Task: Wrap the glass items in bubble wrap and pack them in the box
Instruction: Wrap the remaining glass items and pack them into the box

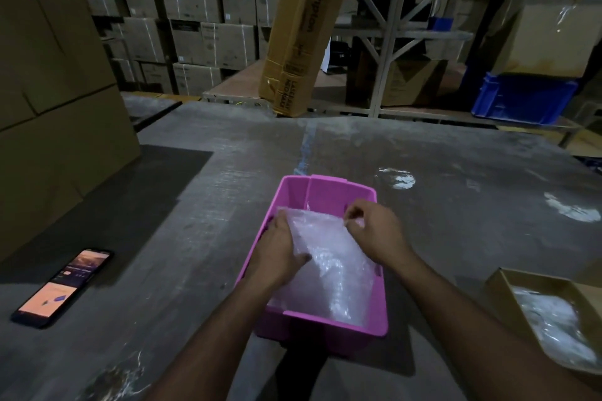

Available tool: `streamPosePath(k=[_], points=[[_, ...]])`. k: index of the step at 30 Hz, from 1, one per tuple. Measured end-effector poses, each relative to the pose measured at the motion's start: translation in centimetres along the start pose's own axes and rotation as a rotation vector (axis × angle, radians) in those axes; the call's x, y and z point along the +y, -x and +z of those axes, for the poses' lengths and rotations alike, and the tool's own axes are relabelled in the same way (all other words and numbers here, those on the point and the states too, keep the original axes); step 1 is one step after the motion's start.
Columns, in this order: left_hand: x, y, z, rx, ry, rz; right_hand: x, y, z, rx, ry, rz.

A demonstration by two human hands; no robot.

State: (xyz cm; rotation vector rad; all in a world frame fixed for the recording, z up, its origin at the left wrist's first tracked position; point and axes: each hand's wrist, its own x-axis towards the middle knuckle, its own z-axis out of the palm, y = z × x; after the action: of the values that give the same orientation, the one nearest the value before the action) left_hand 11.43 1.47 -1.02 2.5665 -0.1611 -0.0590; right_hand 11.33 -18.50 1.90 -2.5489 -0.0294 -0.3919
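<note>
Crinkly bubble wrap (329, 257), pink plastic box (325, 192)

Dim warehouse: grey floor (456, 156), stacked cartons (195, 26), what looks like metal racking (387, 42)

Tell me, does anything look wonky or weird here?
Yes. The tall brown cardboard carton behind the grey table leans sideways instead of standing straight. White smudges also mark the tabletop.
</note>
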Motion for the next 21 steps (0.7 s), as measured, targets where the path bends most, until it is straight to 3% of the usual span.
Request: streamPosePath(k=[6,11,13,18,21], points=[[0.7,-0.5,-1.0,0.18,0.25,0.02,0.4,1.4,-3.3,0.183,-0.655,0.078],[1.9,-0.2,-3.4,0.223,0.548,0.113,2.1,2.5,-5.3,0.386,-0.676,0.113],[3.1,0.2,-4.8,0.188,0.736,0.2,2.7,2.9,-6.2,0.452,-0.678,0.138],[7.4,1.3,-6.5,0.08,0.946,0.322,2.5,3.9,-9.1,0.612,-0.761,0.156],[9.9,1.3,-6.1,0.067,0.993,0.357,3.0,4.3,-11.1,0.657,-1.0,0.2]])
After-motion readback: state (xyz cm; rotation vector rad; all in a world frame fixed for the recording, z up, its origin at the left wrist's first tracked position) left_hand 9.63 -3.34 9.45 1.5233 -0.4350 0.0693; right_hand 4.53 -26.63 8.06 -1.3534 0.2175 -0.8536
